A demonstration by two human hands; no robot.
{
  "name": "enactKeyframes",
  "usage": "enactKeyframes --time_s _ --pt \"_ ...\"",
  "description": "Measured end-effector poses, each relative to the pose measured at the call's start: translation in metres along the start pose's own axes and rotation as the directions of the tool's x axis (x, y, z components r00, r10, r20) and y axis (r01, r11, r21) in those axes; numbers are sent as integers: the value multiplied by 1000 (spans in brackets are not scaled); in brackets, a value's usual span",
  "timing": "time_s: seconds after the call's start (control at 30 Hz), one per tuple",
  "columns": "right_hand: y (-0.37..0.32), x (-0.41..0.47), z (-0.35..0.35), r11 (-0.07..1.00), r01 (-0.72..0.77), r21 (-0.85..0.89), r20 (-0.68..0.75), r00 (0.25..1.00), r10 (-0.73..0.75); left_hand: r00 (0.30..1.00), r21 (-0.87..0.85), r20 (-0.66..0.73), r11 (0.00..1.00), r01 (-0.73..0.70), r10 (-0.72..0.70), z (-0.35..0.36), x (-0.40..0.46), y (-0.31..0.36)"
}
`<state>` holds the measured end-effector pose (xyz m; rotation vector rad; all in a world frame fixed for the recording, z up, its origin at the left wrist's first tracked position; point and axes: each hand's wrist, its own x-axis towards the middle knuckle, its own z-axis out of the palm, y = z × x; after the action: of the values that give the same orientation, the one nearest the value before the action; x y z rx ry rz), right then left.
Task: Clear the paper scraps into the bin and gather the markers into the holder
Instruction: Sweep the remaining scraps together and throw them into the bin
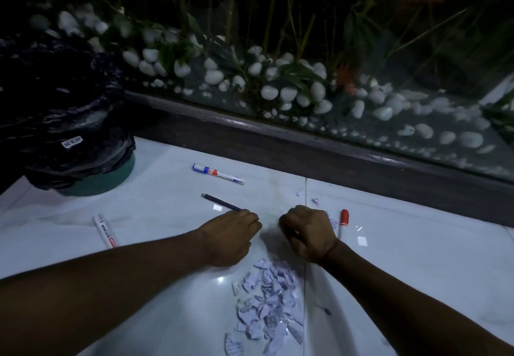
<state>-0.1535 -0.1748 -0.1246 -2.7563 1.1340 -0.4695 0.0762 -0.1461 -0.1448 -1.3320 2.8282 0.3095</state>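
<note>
Both hands knuckle-down on the glossy white tile floor [155, 216]. Left hand [230, 237] fingers curled together, fingertips touching the near end of the thin dark pen [221, 202]; long axis runs away up-left. Right hand [307, 233] fisted; cannot tell if it holds anything. Pile of torn white paper scraps [268, 303] sits near-side, between the wrists. Black-bag-lined green bin [69, 122] is far left, so left hand is nearer. Red-capped marker [342, 223] lies just right of right hand.
</note>
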Motion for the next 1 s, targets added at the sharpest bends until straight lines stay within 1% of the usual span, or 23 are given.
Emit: enactKeyframes --time_s 0.07,0.1,0.13,0.2,0.23,0.27,0.3,0.33,0.37,0.4,0.47,0.5,0.57,0.63,0.67,0.7,0.73,0.77,0.83,0.87,0.9,0.93,1.0 --pt "4 -2 -1 997 23 -75 7 1000 -23 1000 19 -15 1000 -18 18 1 9 4" --pt "6 1 -1 994 -2 -109 -5 1000 1 999 26 -24 999 -23 23 2 12 5" --pt "9 7 0 988 -65 -137 -17 998 63 999 45 -27 999 -30 31 2 14 5" --pt "16 20 4 944 -286 -164 -18 958 287 998 128 -16 990 -52 55 1 17 6" --pt "21 26 7 904 -392 -172 19 916 401 998 167 -7 984 -59 61 2 17 6" --pt "27 31 10 868 -466 -173 82 871 484 998 187 -1 981 -58 60 2 17 7" --pt "31 33 12 847 -505 -166 171 831 529 999 187 1 981 -52 53 3 16 9" --pt "32 34 14 842 -516 -155 260 801 539 999 176 0 983 -45 45 4 15 10" --pt "31 32 15 852 -499 -157 317 791 522 999 157 3 987 -34 33 5 14 10" --pt "26 29 15 868 -465 -172 329 804 496 1000 129 17 992 -17 15 6 13 11" --pt "8 13 13 902 -391 -182 283 858 429 999 94 49 996 11 -16 7 11 12" --pt "-3 1 11 922 -345 -178 262 886 382 999 90 41 996 10 -14 7 11 13" --pt "-27 -23 11 966 -201 -165 263 935 239 1000 92 18 996 -2 0 7 10 12" --pt "-40 -40 11 986 -78 -146 309 943 120 1000 93 12 996 -8 7 8 10 10" --pt "-40 -43 9 990 -58 -132 317 943 98 1000 98 9 995 -10 9 8 10 9" --pt "-34 -42 8 990 -77 -121 293 950 110 1000 107 9 994 -9 9 8 11 8" --pt "-26 -37 5 983 -141 -119 251 953 167 1000 109 8 994 -7 6 8 12 8" --pt "-16 -32 3 962 -237 -133 202 944 261 1000 102 8 995 -2 1 8 12 9" --pt "9 -21 -1 873 -437 -219 140 871 471 999 75 35 997 5 -8 9 15 13" --pt "19 -17 0 829 -493 -262 152 828 540 998 63 61 998 13 -17 9 15 15" --pt "25 -16 2 809 -514 -283 192 796 573 996 56 87 998 18 -23 9 17 17" --pt "26 -17 2 812 -511 -282 233 785 575 994 50 107 999 16 -22 8 19 19" --pt "14 -24 4 852 -460 -250 276 809 518 992 36 122 999 11 -15 9 23 23"
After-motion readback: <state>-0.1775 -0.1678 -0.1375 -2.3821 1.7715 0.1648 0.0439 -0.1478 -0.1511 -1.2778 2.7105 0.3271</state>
